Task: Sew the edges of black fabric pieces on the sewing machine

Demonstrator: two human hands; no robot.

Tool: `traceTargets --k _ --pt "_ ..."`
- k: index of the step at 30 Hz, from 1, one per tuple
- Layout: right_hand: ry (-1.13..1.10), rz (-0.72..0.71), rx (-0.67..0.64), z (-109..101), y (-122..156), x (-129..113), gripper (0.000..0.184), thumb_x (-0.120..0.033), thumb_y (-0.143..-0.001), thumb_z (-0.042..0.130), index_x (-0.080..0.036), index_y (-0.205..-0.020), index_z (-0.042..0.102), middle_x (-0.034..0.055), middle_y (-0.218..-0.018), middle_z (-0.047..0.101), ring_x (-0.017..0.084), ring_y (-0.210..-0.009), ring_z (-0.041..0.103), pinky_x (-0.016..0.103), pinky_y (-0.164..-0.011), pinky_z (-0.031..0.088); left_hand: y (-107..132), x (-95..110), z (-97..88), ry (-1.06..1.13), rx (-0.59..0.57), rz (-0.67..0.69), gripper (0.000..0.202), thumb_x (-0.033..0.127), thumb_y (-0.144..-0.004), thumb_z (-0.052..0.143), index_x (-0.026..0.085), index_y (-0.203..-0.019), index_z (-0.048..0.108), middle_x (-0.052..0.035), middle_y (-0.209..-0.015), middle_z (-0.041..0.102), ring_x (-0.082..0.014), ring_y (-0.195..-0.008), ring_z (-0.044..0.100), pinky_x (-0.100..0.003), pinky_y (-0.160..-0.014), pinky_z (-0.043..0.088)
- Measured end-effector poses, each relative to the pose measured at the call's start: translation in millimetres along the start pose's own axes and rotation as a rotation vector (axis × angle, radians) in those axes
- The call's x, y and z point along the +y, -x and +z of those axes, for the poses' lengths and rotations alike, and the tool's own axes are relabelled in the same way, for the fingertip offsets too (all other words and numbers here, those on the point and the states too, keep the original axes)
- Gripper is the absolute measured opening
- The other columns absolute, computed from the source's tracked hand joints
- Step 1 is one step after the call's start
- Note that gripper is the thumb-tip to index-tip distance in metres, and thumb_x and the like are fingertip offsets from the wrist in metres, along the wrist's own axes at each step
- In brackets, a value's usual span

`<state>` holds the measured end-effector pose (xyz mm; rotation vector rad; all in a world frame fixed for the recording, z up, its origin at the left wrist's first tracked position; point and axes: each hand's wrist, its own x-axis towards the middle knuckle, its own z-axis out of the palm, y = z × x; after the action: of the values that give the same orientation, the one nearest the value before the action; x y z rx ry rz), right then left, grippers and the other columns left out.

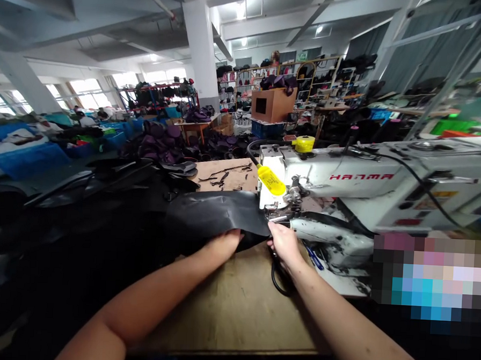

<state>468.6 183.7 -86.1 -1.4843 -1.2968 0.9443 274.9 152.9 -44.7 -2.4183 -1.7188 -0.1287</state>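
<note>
"What's on the bench?"

"I count two hands (wide lens). Left hand point(224, 245) lies open on one black sheet point(218, 216), right hand point(285, 244) grips scissors point(278, 278); the sheet runs sideways, its end at the sewing machine point(345, 177)."

Wooden table point(234, 308), tan top: one white HANMA sewing machine point(337, 177) standing at right; one black sheet material point(218, 216) lying across the middle; assorted narrow dark offcuts point(224, 178) scattered at the far end. Metal shelving point(314, 71), rear of the room: assorted handbags point(316, 79), displayed in rows.
</note>
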Motion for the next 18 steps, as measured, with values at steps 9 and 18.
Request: traceTargets --k 9,18 --pt "-0.109 0.167 -0.206 -19 20 -28 0.022 -0.039 -0.078 0.056 -0.021 -0.065 0.055 -0.0006 -0.052 0.058 0.013 -0.042 0.051 0.024 -0.041 0.037 41 14 -17.6 -0.061 0.013 0.675 0.027 0.016 -0.097 0.043 0.017 -0.089 0.069 -0.0083 -0.081 0.067 -0.0205 -0.076 0.060 -0.033 -0.066 0.047" --pt "-0.041 0.010 -0.217 -24 27 -9 0.032 -0.050 -0.080 0.056 -0.020 -0.071 0.063 -0.0022 -0.052 0.057 0.014 -0.043 0.049 0.027 -0.046 0.036 12 35 -29.9 -0.141 0.289 0.402 0.037 0.023 -0.102 0.039 0.017 -0.134 0.057 -0.0162 -0.125 0.062 -0.0272 -0.111 0.056 -0.042 -0.089 0.044"
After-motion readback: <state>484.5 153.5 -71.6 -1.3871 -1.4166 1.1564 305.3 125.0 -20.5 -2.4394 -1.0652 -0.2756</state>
